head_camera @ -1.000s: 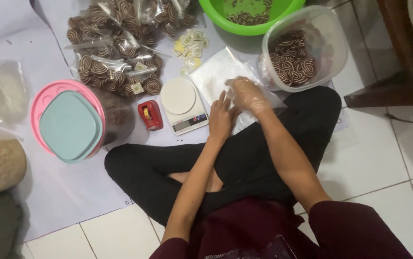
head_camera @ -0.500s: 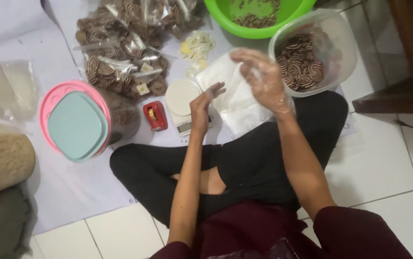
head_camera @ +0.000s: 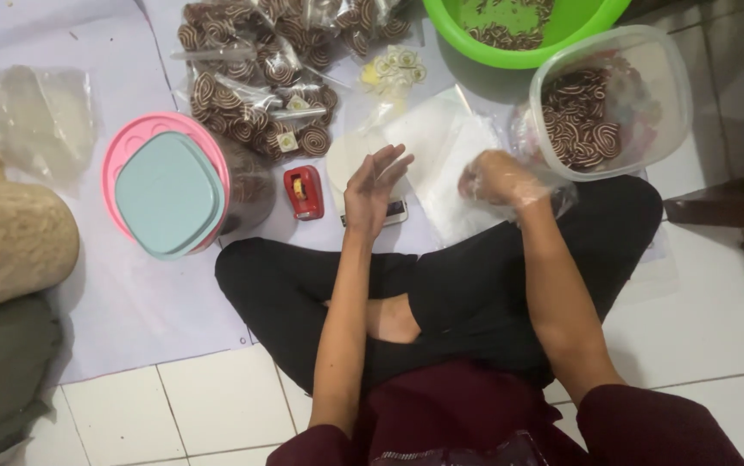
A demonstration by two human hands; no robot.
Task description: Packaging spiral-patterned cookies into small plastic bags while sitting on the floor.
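Clear tub (head_camera: 648,112) holds spiral cookies (head_camera: 581,129); I see my gloved right hand (head_camera: 497,179) beside it, loosely curled, empty. Left hand (head_camera: 372,185) spread open over scale (head_camera: 356,155) (green bowl (head_camera: 523,30) has crumbs).

right hand (head_camera: 497,179) lowered from tub, left hand (head_camera: 374,185) opened

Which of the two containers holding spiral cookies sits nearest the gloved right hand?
The clear square plastic tub, just beyond the right hand. The green round bowl lies farther off at the top edge.
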